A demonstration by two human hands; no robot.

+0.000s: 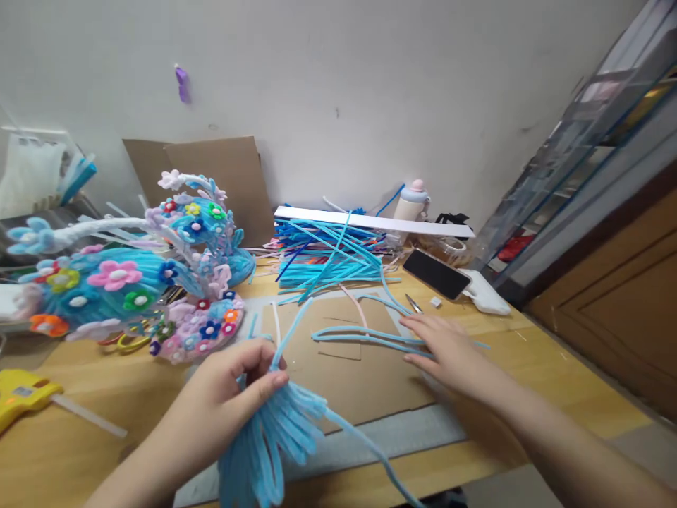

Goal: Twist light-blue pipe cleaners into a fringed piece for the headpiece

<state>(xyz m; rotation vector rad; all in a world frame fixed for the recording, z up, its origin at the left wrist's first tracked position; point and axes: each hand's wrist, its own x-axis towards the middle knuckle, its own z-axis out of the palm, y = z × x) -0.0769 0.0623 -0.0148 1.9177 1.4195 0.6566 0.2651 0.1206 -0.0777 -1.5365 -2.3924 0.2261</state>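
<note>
Left hand [233, 384] pinches a light-blue chenille-stem bundle [264, 451] at its neck, where steady pressure should keep loops gathered; right hand [447, 349], fingers apart, lies over a folded stem [338, 329] on cardboard [381, 381].

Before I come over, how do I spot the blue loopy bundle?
On the wooden table, find the flat brown cardboard. By its near left corner, the left hand pinches the light blue bundle. Unlike the mostly straight blue stems piled by the wall, it is bent into many loops.

Gry wall [338, 70] behind wood tbl [555, 370], w/ shelving [595, 141] & brn panel [624, 275] on R.
</note>
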